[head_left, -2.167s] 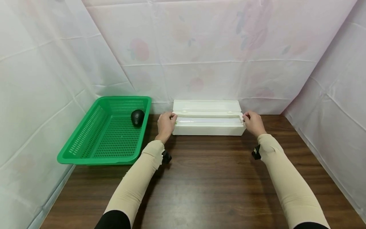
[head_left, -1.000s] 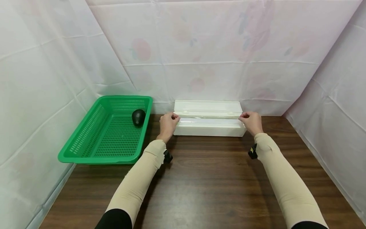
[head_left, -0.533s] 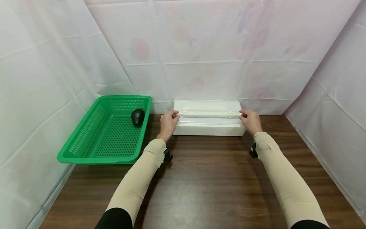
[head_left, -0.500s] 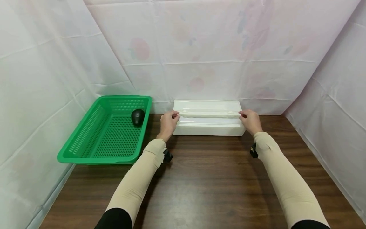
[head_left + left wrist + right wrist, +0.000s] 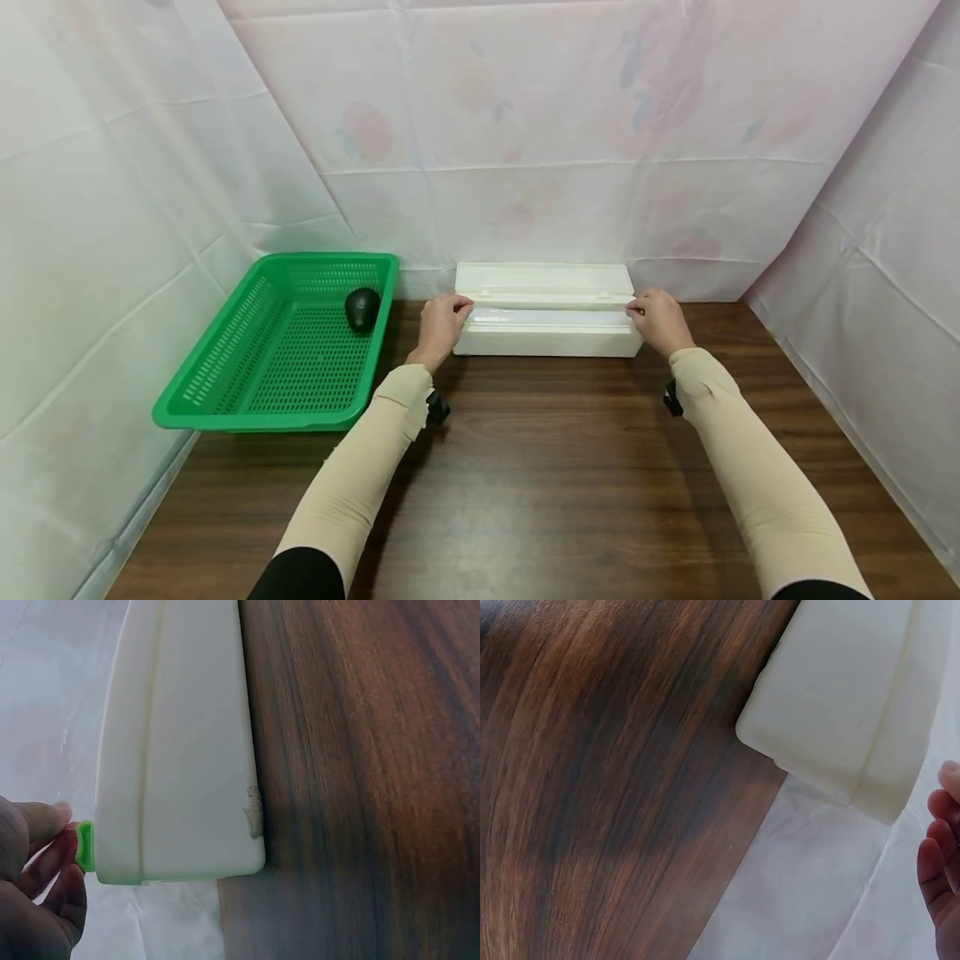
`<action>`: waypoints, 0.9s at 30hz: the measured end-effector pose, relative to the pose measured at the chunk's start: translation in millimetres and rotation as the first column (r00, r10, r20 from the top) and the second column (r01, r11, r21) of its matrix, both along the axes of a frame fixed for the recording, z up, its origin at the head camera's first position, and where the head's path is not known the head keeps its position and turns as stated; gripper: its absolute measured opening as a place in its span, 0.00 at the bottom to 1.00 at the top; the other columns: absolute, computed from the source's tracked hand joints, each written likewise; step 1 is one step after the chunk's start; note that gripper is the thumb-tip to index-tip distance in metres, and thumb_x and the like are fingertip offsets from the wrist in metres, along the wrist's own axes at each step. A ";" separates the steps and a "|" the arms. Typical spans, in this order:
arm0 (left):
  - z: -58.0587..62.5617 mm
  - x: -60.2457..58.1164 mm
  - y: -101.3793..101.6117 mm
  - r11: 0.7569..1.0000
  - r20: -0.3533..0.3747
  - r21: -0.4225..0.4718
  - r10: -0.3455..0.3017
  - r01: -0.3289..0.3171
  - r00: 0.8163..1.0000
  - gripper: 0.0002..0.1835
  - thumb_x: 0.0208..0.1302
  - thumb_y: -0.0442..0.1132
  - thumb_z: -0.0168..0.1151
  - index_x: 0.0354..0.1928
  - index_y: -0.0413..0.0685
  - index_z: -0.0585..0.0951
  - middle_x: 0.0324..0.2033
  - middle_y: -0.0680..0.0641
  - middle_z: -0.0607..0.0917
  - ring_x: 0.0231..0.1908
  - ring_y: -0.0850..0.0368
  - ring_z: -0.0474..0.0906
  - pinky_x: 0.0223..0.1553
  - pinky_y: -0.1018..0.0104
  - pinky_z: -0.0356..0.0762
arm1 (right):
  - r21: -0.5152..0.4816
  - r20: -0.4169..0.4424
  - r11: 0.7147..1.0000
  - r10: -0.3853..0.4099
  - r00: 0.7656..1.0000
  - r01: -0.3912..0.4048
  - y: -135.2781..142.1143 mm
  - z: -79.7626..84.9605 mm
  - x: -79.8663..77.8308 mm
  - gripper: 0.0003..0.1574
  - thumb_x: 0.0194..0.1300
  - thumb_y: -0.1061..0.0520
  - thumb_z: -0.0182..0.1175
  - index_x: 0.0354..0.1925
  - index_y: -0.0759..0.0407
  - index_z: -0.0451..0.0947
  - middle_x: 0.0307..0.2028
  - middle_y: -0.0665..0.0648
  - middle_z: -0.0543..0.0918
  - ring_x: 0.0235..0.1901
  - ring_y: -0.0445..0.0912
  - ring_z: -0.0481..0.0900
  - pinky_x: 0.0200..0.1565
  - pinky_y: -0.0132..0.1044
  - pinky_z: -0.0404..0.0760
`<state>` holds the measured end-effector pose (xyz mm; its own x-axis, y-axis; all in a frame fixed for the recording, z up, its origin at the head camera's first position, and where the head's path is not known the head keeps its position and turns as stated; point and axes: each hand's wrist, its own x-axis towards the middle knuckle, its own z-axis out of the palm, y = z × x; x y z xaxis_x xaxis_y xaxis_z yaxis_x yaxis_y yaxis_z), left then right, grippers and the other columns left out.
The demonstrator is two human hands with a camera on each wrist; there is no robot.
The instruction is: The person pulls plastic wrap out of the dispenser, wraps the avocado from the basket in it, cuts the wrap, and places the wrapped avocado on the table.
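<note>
A long white cling film dispenser (image 5: 547, 343) stands near the back of the table, its lid (image 5: 543, 277) tipped back. Shiny clear cling film (image 5: 517, 316) spans its top. My left hand (image 5: 441, 327) pinches the film's edge with thumb and fingers at the left end. At the right end my right hand (image 5: 660, 323) pinches the other side the same way. In the left wrist view a green end piece (image 5: 85, 846) juts from the dispenser beside the fingers; the film there is faint. The right wrist view shows only part of the hand (image 5: 945, 855), near the dispenser's corner.
To the left sits a green plastic basket (image 5: 258, 422) with slotted sides. A dark avocado-like object (image 5: 362, 310) lies inside near its right wall. Pale patterned cloth (image 5: 517, 125) hangs behind and along both sides of the wooden table (image 5: 547, 467).
From the outer ends of the dispenser, both hands have moved slightly inward over its top. During the last half second they have shifted only a little. Basket and dispenser stay put.
</note>
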<state>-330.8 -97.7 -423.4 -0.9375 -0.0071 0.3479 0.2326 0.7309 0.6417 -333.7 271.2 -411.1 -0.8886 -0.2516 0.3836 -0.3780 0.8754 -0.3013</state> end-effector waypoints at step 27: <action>-2.2 -2.5 -0.7 0.999 -0.033 -0.035 -0.006 0.005 0.999 0.09 0.66 0.37 0.62 0.42 0.43 0.88 0.38 0.44 0.90 0.38 0.49 0.86 0.41 0.57 0.83 | 0.050 -0.119 0.999 0.019 0.993 -0.013 1.7 -7.4 -3.9 0.06 0.59 0.66 0.65 0.33 0.69 0.87 0.29 0.67 0.86 0.34 0.60 0.79 0.42 0.53 0.77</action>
